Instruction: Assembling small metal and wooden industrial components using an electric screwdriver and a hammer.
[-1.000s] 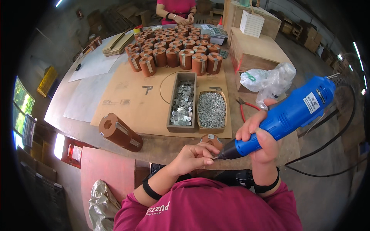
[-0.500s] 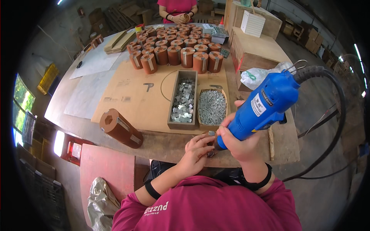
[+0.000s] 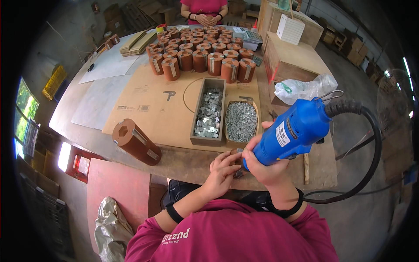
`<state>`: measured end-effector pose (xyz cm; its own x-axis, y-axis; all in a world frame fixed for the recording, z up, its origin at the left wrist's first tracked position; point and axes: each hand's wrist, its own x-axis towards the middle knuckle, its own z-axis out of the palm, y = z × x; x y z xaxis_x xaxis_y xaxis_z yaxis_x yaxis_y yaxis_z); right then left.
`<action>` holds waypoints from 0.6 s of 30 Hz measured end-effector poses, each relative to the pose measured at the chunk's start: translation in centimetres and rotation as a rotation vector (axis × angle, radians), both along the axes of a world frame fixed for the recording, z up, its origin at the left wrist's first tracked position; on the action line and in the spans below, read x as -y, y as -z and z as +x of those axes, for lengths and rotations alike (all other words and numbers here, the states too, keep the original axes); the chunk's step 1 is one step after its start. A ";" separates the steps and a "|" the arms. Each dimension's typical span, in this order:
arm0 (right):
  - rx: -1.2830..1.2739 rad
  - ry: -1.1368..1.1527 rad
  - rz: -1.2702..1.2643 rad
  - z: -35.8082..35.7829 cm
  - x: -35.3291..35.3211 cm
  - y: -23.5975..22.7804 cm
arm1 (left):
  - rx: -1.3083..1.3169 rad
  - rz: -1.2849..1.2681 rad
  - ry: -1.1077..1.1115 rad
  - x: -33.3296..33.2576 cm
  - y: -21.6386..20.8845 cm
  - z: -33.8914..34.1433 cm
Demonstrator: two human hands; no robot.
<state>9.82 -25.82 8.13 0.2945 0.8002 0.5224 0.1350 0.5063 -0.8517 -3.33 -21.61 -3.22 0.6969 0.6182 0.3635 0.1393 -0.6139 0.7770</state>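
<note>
My right hand [image 3: 267, 169] is wrapped round a blue electric screwdriver [image 3: 286, 133], which tilts down to the left with its nose at the table's front edge. Beside that nose is my left hand [image 3: 221, 171], its fingers bent and close together over a small piece that they mostly hide. Bits of grey metal show past the fingertips. A brown cylinder [image 3: 136, 142] with a hexagonal hole and a metal strip along its side lies tilted to the left. Beyond my hands are a long tray [image 3: 207, 141] of small metal plates and a box of screws [image 3: 241, 123].
Many similar brown cylinders [image 3: 200, 60] stand grouped at the back of the table. Cardboard [image 3: 148, 98] covers its middle. At right are a plastic bag [image 3: 301, 89] and a wooden box [image 3: 297, 56]. The screwdriver's black cable [image 3: 379, 150] loops right. A person [image 3: 204, 8] stands across the table.
The screwdriver and my right hand have shifted slightly left and lower, still close to my left hand. The view has moved a little. The person opposite has changed hand position.
</note>
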 end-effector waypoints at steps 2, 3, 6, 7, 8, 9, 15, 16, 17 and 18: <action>0.056 0.019 0.028 0.0 0.0 -0.2 | 0.010 -0.024 0.006 0.0 0.0 0.1; 0.111 0.037 0.056 0.0 0.0 -0.3 | 0.010 -0.024 0.007 0.0 0.1 0.1; 0.064 0.021 0.044 0.1 -0.1 0.1 | 0.025 -0.026 -0.002 0.0 0.3 0.1; 0.063 0.023 0.044 0.2 -0.2 0.3 | 0.022 -0.028 -0.001 0.0 0.4 0.1; 0.124 0.018 0.046 0.4 -0.2 0.4 | 0.019 -0.031 0.001 -0.1 0.5 0.1; 0.185 0.014 0.048 0.5 -0.2 0.4 | 0.018 -0.031 0.001 -0.1 0.5 0.1; 0.092 -0.040 0.005 0.4 -0.4 0.5 | 0.027 0.027 -0.077 0.5 -0.9 0.4; 0.094 -0.041 0.002 0.5 -0.5 0.5 | 0.019 0.088 -0.137 0.7 -1.1 0.7; 0.194 0.010 0.034 0.5 -0.7 0.6 | 0.011 0.149 -0.198 0.8 -1.2 0.9; 0.294 0.060 0.066 0.5 -0.8 0.7 | 0.013 0.146 -0.200 0.7 -0.9 1.1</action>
<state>10.36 -25.03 7.43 0.1687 0.7473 0.6427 0.4026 0.5429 -0.7370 -2.20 -22.32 -2.32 0.5610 0.6834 0.4671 0.2600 -0.6812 0.6844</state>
